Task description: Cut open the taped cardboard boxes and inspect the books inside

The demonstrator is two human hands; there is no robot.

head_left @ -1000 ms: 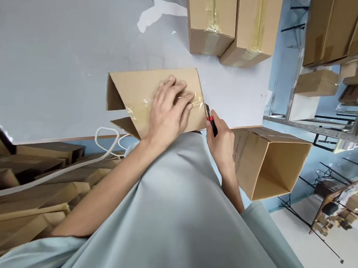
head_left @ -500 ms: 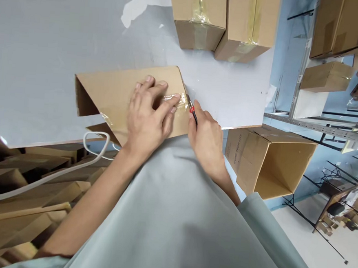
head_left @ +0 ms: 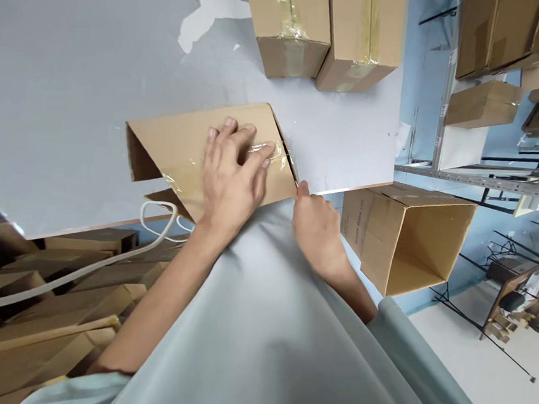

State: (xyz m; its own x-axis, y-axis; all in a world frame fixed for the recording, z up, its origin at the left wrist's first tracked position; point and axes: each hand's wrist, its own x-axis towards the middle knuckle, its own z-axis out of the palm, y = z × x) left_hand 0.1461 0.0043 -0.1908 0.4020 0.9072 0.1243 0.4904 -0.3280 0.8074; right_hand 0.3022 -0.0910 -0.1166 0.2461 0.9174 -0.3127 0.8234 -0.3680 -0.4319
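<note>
A brown cardboard box (head_left: pixel 177 137) lies on the grey table at its near edge, its left end open with a loose flap. My left hand (head_left: pixel 232 175) rests on its top beside a patch of clear tape, fingers spread and holding nothing. At the box's right end, my right hand (head_left: pixel 317 230) is closed round a box cutter (head_left: pixel 297 185). Only a little red and the thin blade of the cutter show past the fingers. The blade is at the lower end of the box's right edge, where a dark slit runs along the edge.
Two taped cartons (head_left: pixel 291 53) stand at the table's far side, with torn white paper (head_left: pixel 203 22) to their left. A big open carton (head_left: pixel 377 240) is right of the table. Below left are several flattened cartons (head_left: pixel 81 318) and a white hose (head_left: pixel 94 266). A metal rack (head_left: pixel 465 176) holds boxes.
My right hand has drawn the box cutter toward me along the box's right edge, and a dark slit now shows there. My left hand stays on the box. The whole view has shifted slightly.
</note>
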